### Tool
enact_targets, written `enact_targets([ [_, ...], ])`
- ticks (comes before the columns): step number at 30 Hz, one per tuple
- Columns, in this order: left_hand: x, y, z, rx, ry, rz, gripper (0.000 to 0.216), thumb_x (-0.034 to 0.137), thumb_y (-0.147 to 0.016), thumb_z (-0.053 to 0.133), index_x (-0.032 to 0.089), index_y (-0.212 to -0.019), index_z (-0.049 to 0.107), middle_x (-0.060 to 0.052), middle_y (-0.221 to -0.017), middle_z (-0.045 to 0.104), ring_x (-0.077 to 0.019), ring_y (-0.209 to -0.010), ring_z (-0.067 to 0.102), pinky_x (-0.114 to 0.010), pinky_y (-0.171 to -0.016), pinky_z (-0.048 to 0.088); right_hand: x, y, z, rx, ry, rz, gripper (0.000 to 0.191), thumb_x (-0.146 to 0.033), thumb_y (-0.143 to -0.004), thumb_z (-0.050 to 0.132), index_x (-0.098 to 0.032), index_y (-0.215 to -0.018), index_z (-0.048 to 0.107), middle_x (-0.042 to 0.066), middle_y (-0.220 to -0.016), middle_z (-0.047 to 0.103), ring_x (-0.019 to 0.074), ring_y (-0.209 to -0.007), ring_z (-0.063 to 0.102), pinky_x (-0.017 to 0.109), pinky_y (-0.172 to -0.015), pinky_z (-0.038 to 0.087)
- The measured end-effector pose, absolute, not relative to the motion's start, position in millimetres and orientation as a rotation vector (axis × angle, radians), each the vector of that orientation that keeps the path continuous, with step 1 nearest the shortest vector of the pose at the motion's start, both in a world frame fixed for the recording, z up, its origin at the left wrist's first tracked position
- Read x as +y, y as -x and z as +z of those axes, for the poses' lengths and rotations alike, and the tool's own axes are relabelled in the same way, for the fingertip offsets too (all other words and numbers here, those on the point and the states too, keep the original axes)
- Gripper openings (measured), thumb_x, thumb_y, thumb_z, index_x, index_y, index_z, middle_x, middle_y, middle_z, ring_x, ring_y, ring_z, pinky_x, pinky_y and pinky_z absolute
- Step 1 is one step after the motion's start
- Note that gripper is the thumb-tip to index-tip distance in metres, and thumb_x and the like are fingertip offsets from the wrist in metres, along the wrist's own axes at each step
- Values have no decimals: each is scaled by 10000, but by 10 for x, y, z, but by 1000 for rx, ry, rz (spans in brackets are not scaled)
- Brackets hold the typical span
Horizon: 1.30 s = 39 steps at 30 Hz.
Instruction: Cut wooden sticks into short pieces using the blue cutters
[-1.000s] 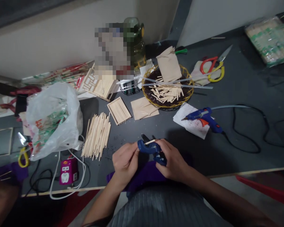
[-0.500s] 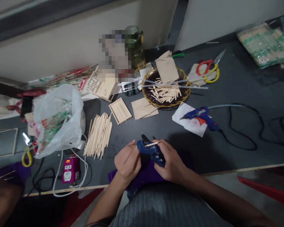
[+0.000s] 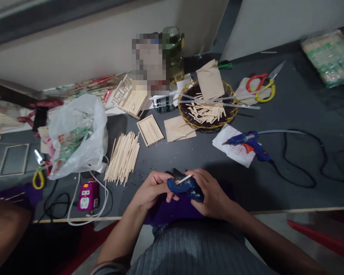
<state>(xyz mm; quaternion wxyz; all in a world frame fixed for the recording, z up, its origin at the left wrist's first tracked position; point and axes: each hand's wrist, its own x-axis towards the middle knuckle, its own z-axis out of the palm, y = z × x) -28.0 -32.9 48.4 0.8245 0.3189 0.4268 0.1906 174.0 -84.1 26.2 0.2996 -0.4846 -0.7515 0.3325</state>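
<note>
From the head camera, looking down: two bare hands work over the middle of the front edge of a dark worktop point(image 3: 269, 191), above a purple cloth point(image 3: 172, 210). The right hand point(image 3: 213, 193) is clamped around a blue hand tool point(image 3: 185, 187), apparently a cutter, with a dark blade point(image 3: 177, 174). A short pale stick point(image 3: 184, 178) lies slanted across the tool's head, its right end by the right hand's fingertips. The left hand point(image 3: 157, 187) has its fingers curled against the tool's left end; whether they pinch the stick as well cannot be told. The chief danger looks to be a nipped finger, since fingertips sit so near the blade. A stick seated at a slant could also slip, split or be cut askew, and a loose piece could fly off the front edge. Left of the hands, a pile of loose sticks point(image 3: 122, 158) could be scattered by a stray elbow. Toward the right end, a glue gun point(image 3: 248, 142) rests on white paper point(image 3: 231, 152); if hot, it could burn a reaching hand. Near the front left corner, a white cable point(image 3: 83, 224) loops over the edge and could snag an arm.
</note>
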Motion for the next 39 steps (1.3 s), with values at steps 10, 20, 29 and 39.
enact_targets([
  [10,-313,237,489,901,-547,386,346,427,-640,786,97,-680,692,4,-440,560,-77,-392,473,-295,-606,543,-912,-1709,317,-1806,1392,1198,499,-87,-624,544,-200,-1103,467,106,-1085,578,254,-1036,543,405,-918,451],
  [20,-252,259,503,885,-521,366,274,363,-660,783,104,-660,692,7,-451,562,-64,-395,461,-318,-602,569,-853,-1729,281,-1822,1422,1255,406,-112,-620,539,-199,-1015,506,74,-947,608,212,-849,578,330,-776,475],
  [29,-213,236,503,901,-527,362,270,371,-665,783,110,-684,716,5,-443,567,-63,-398,473,-315,-617,569,-778,-1750,209,-1821,1344,1231,382,-113,-628,538,-189,-1001,512,64,-897,629,196,-806,590,296,-732,466],
  [39,-168,221,472,917,-526,327,300,396,-640,794,111,-644,699,3,-437,566,-66,-386,471,-324,-620,568,-705,-1789,121,-1876,1275,1255,312,-142,-637,523,-206,-941,506,37,-824,633,177,-722,600,271,-676,453],
])
